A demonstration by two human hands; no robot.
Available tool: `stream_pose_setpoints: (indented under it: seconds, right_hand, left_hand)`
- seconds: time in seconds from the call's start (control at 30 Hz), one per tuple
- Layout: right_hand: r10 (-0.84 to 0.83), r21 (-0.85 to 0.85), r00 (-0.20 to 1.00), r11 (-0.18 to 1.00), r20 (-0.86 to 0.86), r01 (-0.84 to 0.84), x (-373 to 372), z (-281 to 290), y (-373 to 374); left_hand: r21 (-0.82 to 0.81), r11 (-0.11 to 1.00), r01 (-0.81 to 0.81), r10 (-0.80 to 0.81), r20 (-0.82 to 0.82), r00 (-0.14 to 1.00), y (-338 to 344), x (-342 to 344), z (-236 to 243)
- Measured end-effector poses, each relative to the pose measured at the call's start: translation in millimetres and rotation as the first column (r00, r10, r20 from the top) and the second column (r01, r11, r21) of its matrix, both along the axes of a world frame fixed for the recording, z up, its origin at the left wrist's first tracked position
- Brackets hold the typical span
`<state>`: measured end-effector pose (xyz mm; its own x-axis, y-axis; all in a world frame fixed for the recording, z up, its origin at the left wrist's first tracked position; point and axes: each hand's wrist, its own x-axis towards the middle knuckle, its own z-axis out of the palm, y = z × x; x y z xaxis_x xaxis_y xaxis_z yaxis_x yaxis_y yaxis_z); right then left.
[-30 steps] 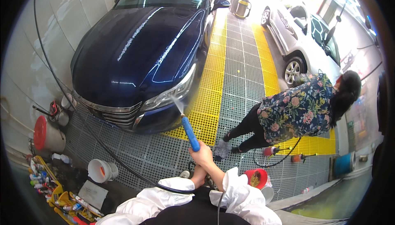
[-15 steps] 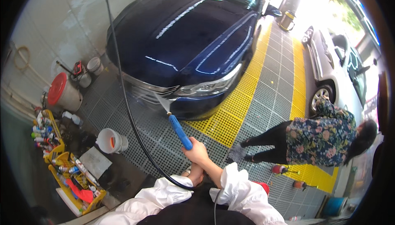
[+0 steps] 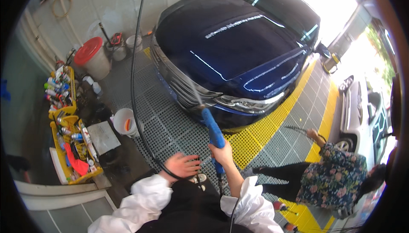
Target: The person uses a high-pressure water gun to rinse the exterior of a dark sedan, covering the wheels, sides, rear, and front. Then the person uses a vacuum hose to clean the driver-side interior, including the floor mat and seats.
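Observation:
My right hand [image 3: 222, 153] is wrapped around the grip of a blue pressure-washer gun [image 3: 213, 127]. A thin jet of water leaves its nozzle toward the front of a dark blue car [image 3: 238, 58], near the grille [image 3: 183, 84]. Fingers spread, my left hand [image 3: 183, 165] is left of the gun and apart from it. A black hose [image 3: 135, 84] hangs down from above and passes at my left wrist; whether the hand touches it I cannot tell.
Yellow crates [image 3: 81, 148] of bottles stand at left, beside a white bucket [image 3: 124, 121] and a red-lidded bin [image 3: 91, 56]. At right, a person in a floral top [image 3: 332, 173] holds something long and dark near a white car [image 3: 362, 105]. Plastic grating [image 3: 272, 143] covers the floor.
My left hand has come away from beside my right wrist and spread its fingers. The gun has shifted right, its spray still running. The other person's arm has reached out toward the blue car.

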<state>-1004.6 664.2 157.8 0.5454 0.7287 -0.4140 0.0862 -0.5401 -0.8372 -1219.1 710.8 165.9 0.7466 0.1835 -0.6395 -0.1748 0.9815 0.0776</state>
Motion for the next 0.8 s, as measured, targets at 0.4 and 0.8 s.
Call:
stream_pose_setpoints:
  seconds: [0.4,0.8]
  right_hand:
    - [0.009,0.085,0.982,0.996,-0.189,0.007,-69,-10,85]
    - [-0.142,0.119,0.989,0.983,0.039,0.136,-204,20,300]
  left_hand:
    - [0.437,0.670,-0.600,0.565,0.224,0.794,74,-170,58]
    - [0.409,0.700,-0.585,0.530,0.251,0.810,205,-327,17]
